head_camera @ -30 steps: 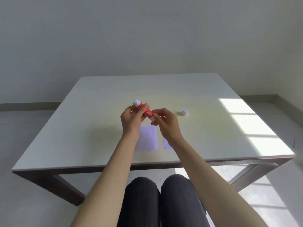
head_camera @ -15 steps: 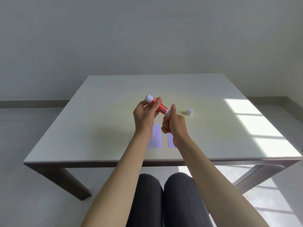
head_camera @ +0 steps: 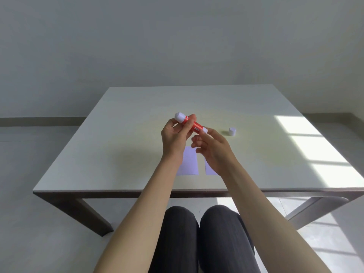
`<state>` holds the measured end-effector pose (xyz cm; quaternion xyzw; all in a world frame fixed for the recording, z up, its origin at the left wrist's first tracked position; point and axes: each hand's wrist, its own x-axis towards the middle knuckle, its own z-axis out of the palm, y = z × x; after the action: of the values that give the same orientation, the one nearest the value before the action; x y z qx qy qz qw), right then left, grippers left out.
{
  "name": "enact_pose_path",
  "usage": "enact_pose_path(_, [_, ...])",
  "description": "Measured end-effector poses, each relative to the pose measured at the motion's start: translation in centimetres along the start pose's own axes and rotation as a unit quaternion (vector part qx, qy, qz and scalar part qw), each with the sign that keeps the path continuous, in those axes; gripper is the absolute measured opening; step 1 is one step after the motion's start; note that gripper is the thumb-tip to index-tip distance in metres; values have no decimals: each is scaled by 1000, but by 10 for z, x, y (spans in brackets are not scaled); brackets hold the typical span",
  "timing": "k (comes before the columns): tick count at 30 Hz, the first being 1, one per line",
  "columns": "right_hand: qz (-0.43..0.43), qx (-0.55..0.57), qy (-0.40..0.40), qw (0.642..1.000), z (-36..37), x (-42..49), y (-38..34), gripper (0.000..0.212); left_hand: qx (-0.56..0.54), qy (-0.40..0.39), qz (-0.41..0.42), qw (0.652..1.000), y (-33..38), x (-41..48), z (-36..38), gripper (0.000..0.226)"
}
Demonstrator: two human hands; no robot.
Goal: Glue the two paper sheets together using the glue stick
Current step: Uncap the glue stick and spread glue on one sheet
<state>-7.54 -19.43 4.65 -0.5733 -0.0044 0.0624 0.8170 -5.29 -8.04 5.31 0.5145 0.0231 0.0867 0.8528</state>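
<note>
My left hand (head_camera: 174,137) is shut around a red glue stick (head_camera: 194,125), held tilted above the table with one white end up and to the left. My right hand (head_camera: 214,149) sits just below the stick's lower right white end, fingers apart. Its forefinger reaches that end, while the thumb is off it. Two small lilac paper sheets lie flat side by side under my hands: the left sheet (head_camera: 190,162) and the right sheet (head_camera: 209,170), which my right wrist mostly hides. The stick's white cap (head_camera: 232,131) stands on the table to the right.
The pale table (head_camera: 118,154) has its near edge just past my knees. A bright patch of sunlight (head_camera: 319,152) falls on its right side. Grey wall behind, floor all round.
My right hand has loosened from the stick's lower end and its fingers have spread. My left hand still holds the stick at about the same height.
</note>
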Motion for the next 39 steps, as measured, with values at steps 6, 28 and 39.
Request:
enact_pose_path(6, [174, 10, 23, 984, -1, 4, -4, 48, -25, -39, -4, 999, -3, -3, -3, 9])
enact_pose_path(28, [146, 20, 14, 989, -8, 10, 14, 53, 8, -61, 1, 998, -7, -2, -12, 9])
enact_pose_path(39, [201, 90, 10, 975, -10, 10, 13, 48, 34, -98, 5, 995, -6, -2, -14, 10])
